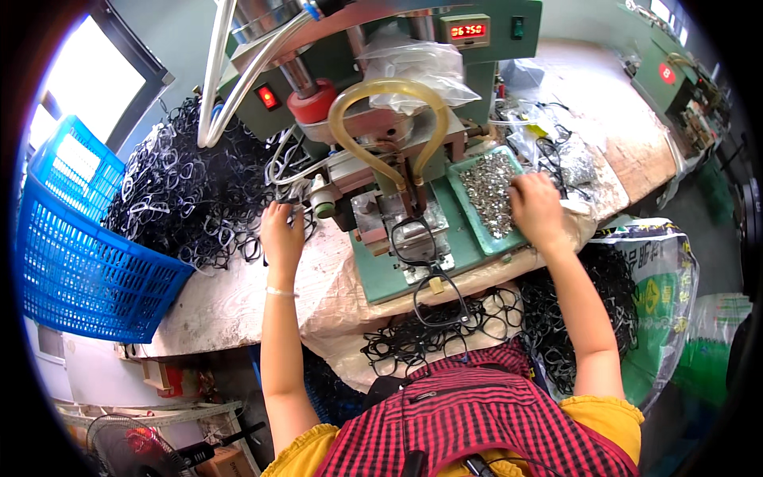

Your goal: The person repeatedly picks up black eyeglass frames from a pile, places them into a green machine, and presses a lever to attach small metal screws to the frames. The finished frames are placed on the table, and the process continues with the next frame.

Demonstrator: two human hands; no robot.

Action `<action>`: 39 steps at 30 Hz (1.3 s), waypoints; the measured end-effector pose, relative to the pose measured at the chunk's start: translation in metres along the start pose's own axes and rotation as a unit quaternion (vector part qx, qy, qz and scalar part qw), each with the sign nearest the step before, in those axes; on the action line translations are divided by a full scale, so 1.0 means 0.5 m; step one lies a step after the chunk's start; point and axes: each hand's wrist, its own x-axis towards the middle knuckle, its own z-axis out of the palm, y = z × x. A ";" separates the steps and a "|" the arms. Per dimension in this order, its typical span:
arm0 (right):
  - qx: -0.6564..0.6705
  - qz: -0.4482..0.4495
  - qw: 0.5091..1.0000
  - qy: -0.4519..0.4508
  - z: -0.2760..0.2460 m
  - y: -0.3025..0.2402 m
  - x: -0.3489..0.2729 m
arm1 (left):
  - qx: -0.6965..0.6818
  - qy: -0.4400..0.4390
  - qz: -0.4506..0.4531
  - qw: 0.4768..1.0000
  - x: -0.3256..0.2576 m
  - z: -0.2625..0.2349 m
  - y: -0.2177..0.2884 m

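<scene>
A black eyeglass frame (427,318) hangs in the metal fixture (409,230) of a green press, one rim at the fixture and the other below its front edge. Left of the press, my left hand (283,234) is beside the heap of eyeglass frames (199,191), thumb apart from the bent fingers, with nothing visibly held. My right hand (538,208) reaches over the right edge of a green tray (489,245) of small metal parts (490,195). Its fingers are curled together; whatever they may hold is hidden.
A blue plastic basket (95,254) tilts at the left. Above the fixture loops a yellowish hose (387,86). More black frames (445,326) lie along the table's front edge, with a printed sack (660,294) at the right. Another green machine (668,71) stands far right.
</scene>
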 end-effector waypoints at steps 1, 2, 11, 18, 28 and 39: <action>0.003 -0.004 1.000 0.013 0.007 -0.020 0.000 | 0.001 0.008 0.051 0.999 0.004 0.044 -0.013; 0.005 -0.006 1.000 0.027 0.015 -0.031 -0.002 | 0.001 0.016 0.105 0.994 0.004 0.097 -0.034; 0.346 0.205 0.897 0.184 0.045 -0.056 -0.045 | -0.030 -0.014 0.062 0.998 -0.093 0.088 -0.109; 0.477 0.246 0.825 0.178 0.092 -0.047 0.002 | -0.444 0.235 -0.246 0.829 -0.104 0.014 -0.005; 0.553 0.214 0.797 0.120 0.086 -0.092 0.048 | -0.583 -0.176 0.208 0.765 -0.102 -0.247 0.350; 0.491 0.191 0.847 0.065 0.005 -0.112 0.040 | -0.636 0.056 -0.085 0.765 -0.133 -0.227 0.260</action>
